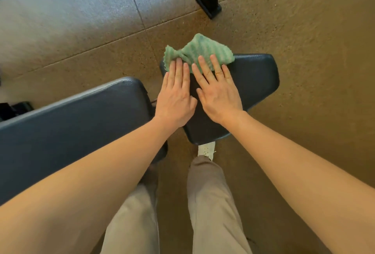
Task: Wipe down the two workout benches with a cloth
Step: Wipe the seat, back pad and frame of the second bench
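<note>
We press our left hand and right hand flat, fingers spread, on the green cloth bunched at the seat pad's far edge. It looks soft and limp, so we judge flat palms better than pinching.
</note>
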